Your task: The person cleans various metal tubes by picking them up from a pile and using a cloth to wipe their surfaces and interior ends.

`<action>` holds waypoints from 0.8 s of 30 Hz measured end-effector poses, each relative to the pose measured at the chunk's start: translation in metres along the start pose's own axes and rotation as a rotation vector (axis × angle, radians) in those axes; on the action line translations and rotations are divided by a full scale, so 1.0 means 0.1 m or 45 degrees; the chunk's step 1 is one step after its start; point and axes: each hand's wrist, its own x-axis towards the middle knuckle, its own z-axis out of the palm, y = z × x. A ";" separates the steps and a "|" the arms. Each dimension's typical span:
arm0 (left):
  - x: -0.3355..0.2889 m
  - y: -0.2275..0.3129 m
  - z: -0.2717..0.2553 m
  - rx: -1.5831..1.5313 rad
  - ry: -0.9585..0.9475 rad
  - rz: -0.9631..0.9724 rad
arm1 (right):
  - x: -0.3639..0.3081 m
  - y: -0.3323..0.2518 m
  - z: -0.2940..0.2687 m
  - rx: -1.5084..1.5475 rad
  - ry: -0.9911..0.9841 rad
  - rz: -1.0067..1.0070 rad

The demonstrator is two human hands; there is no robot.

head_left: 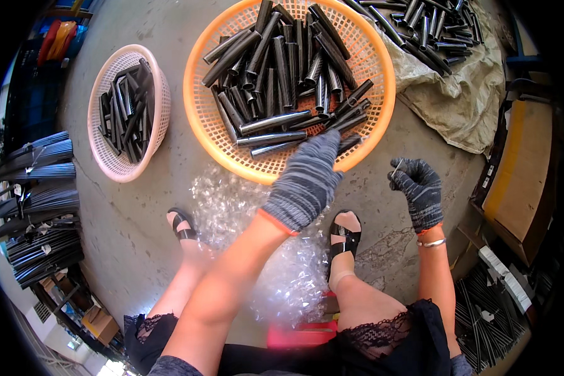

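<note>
My left hand (307, 182), in a grey knit glove, reaches forward onto the near rim of a round orange basket (197, 119). Its fingertips rest on the black tubes (282, 69) heaped inside, and the back of the hand hides whether they grip one. My right hand (418, 188), in a dark glove, is held up to the right of the basket. It is closed on a small thin pale tool (397, 167) that sticks up from the fingers.
A smaller pink basket (94, 106) with shorter black tubes (126, 109) stands at the left. More tubes (429, 25) lie on a sack (457, 100) at the far right. Clear plastic scraps (225, 200) litter the concrete floor by my sandalled feet. Bundled black rods (37, 200) lie left, a cardboard box (520, 175) right.
</note>
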 end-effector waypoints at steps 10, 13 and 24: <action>0.44 -0.94 0.10 0.714 -0.035 0.017 | 0.01 0.02 0.02 -0.067 -0.090 -0.006; 0.49 -0.96 0.05 0.804 -0.150 0.031 | -0.04 -0.04 0.12 -0.093 -0.124 -0.031; -0.28 0.10 -0.37 -0.692 0.031 -0.137 | -0.30 -0.49 0.68 0.136 -0.348 -0.337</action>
